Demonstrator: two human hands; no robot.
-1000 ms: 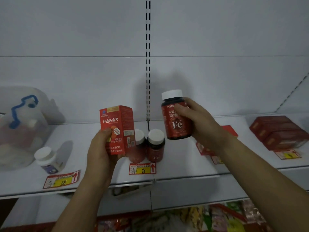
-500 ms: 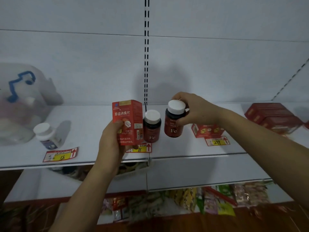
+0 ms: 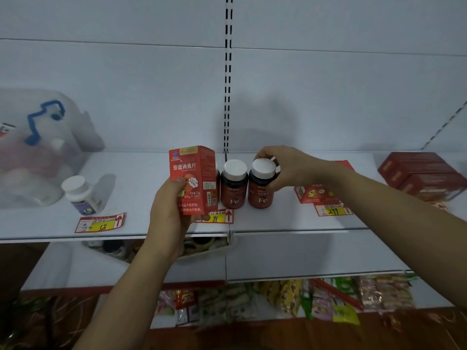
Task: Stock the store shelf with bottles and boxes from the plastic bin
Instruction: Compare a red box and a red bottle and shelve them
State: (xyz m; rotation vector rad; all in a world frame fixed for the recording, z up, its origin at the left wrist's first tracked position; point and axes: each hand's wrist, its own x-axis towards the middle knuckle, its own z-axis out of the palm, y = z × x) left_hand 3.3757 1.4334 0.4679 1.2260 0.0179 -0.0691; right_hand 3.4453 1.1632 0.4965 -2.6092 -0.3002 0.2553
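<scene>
While the right hand [image 3: 290, 170] grips the white cap of a dark red plastic "Fe" bottle [image 3: 261, 188], that bottle sits at or just above the white metal shelf [image 3: 151, 223], just beside an identical white-capped Fe bottle [image 3: 233, 184]; contact w/ the shelf can't be confirmed.

Left hand [image 3: 171, 210]: grasping an upright red cardboard box w/ white Chinese lettering [image 3: 192, 179], thumb across the front, held in front of the shelf, not yet placed.

Step in hand (est.): seat bottle, label fwd, in line w/ its neighbour, then let go. Best done by lowering straight, base flat, leaving a sliver of gap so the neighbour isn't knocked; release only once it stands steady.

Surroundings:
- yellow-and-red "98" price tag [image 3: 214, 217], shelf edge below the bottles; box partly hides it.
- flat red packets [image 3: 316, 193] behind the right wrist, near; could catch the forearm on withdrawal.
- small white-capped pale bottle [image 3: 79, 195], left.
- translucent plastic bin w/ blue handle [image 3: 32, 152], far left on shelf; contents blurred.
- stacked dark red cartons [image 3: 422, 175], far right.
- held box blocks sight of the spot left of the Fe pair.
</scene>
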